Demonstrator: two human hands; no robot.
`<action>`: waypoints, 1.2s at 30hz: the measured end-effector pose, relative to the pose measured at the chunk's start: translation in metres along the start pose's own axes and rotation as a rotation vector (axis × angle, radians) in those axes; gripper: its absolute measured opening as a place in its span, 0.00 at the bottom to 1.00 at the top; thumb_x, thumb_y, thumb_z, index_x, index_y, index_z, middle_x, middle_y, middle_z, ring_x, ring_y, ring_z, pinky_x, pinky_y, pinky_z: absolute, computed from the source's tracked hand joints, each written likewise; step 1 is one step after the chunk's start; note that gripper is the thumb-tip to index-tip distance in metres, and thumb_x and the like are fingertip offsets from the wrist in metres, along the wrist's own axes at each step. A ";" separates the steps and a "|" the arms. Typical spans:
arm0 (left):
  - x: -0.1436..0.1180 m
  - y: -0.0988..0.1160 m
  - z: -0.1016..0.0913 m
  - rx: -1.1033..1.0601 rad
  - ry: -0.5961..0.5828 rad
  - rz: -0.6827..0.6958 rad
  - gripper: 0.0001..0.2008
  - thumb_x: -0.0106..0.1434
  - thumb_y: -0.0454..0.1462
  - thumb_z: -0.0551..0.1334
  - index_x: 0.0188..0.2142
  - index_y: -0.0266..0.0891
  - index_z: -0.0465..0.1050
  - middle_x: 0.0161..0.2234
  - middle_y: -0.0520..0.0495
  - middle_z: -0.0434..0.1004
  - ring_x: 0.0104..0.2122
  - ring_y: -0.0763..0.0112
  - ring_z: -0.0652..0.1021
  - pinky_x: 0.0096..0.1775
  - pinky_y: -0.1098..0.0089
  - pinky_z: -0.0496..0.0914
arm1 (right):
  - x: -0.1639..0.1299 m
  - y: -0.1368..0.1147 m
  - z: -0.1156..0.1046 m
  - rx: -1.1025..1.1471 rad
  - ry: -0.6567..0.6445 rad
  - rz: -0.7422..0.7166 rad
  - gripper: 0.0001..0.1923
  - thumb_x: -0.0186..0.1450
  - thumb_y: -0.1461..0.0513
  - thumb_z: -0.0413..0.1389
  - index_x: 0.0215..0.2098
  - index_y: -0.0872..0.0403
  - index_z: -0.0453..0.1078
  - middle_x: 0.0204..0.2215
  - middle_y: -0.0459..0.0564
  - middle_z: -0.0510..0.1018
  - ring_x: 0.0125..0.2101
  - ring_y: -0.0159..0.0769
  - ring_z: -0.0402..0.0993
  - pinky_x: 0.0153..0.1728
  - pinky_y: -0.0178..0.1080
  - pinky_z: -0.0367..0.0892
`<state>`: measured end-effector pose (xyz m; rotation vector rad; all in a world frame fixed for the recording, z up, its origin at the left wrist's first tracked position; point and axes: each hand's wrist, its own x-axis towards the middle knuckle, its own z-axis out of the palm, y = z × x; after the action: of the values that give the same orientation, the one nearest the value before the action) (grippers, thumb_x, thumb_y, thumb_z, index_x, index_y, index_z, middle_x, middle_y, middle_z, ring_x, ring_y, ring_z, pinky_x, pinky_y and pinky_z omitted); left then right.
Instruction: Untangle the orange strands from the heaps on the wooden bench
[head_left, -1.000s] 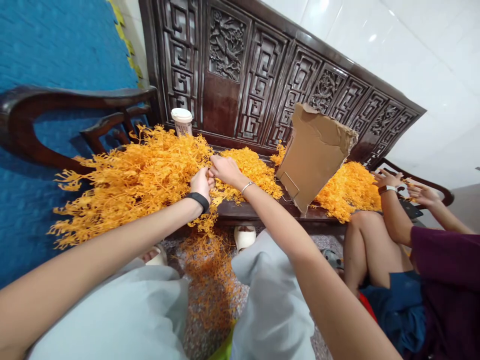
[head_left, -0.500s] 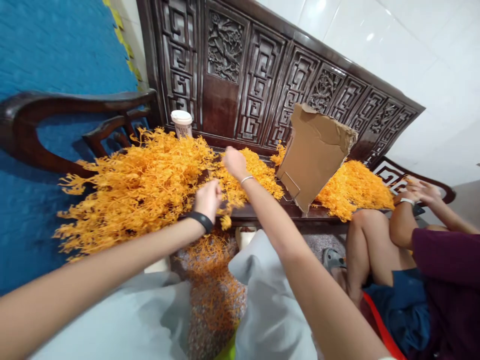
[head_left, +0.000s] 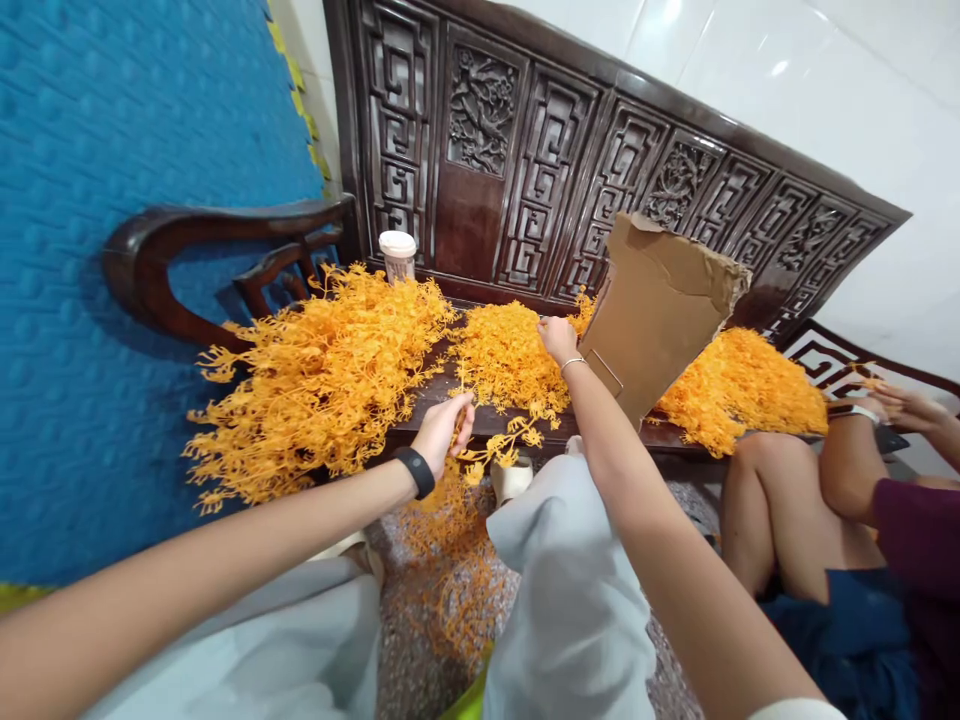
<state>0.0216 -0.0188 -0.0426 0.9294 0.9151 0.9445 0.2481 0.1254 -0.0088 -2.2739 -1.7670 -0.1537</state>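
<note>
- Bench (head_left: 450, 385): dark carved wood, with a fretwork back and a curved armrest at its left end; it carries all the orange material listed below.
- Left hand (head_left: 442, 432): at the bench's front edge, black band on the wrist, fingers pinched on an orange sprig (head_left: 491, 450) that hangs just off the edge.
- Right hand (head_left: 556, 338): further back over the bench, thin bracelet on the wrist, fingers curled down into the middle heap (head_left: 506, 355) of small orange pieces; whether it grips any of them cannot be told.
- Big pile (head_left: 322, 380) of long orange branches: left part of the bench, spilling over the front edge, just left of the left hand.
- Cardboard sheet (head_left: 660, 305): propped upright on the bench, just right of the right hand, torn along its top edge.
- Right heap (head_left: 742, 385): more orange pieces on the bench beyond the cardboard sheet.
- Cup (head_left: 397, 257): white lid, standing at the back of the bench behind the big pile.
- Floor (head_left: 420, 620): below the bench, speckled, strewn with fallen orange bits between the person's knees.
- Another person's hand (head_left: 904, 405): at the bench's right end, watch on the wrist, well apart from the wearer's own hands.
</note>
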 end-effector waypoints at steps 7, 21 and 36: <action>0.002 0.007 0.001 -0.010 0.030 0.060 0.15 0.58 0.43 0.54 0.18 0.38 0.59 0.08 0.56 0.57 0.07 0.80 0.58 0.12 0.77 0.51 | 0.005 0.005 0.002 -0.006 0.019 -0.031 0.10 0.58 0.65 0.53 0.36 0.55 0.74 0.36 0.56 0.77 0.38 0.40 0.72 0.36 0.36 0.63; 0.015 0.020 -0.014 -0.073 0.130 0.035 0.15 0.59 0.44 0.51 0.25 0.34 0.67 0.17 0.49 0.72 0.18 0.72 0.74 0.26 0.72 0.66 | -0.026 -0.043 -0.001 0.690 0.054 -0.411 0.11 0.61 0.59 0.51 0.26 0.58 0.68 0.23 0.45 0.71 0.24 0.27 0.66 0.29 0.30 0.60; 0.016 0.014 -0.006 -0.164 0.024 0.173 0.09 0.49 0.35 0.64 0.32 0.37 0.71 0.34 0.48 0.76 0.37 0.72 0.75 0.40 0.69 0.68 | -0.107 -0.048 -0.033 0.533 -0.352 -0.902 0.10 0.55 0.59 0.59 0.31 0.59 0.70 0.28 0.48 0.74 0.28 0.29 0.67 0.32 0.32 0.60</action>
<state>0.0174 0.0018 -0.0355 0.8680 0.7731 1.1632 0.1772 0.0268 0.0042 -1.0767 -2.5018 0.5210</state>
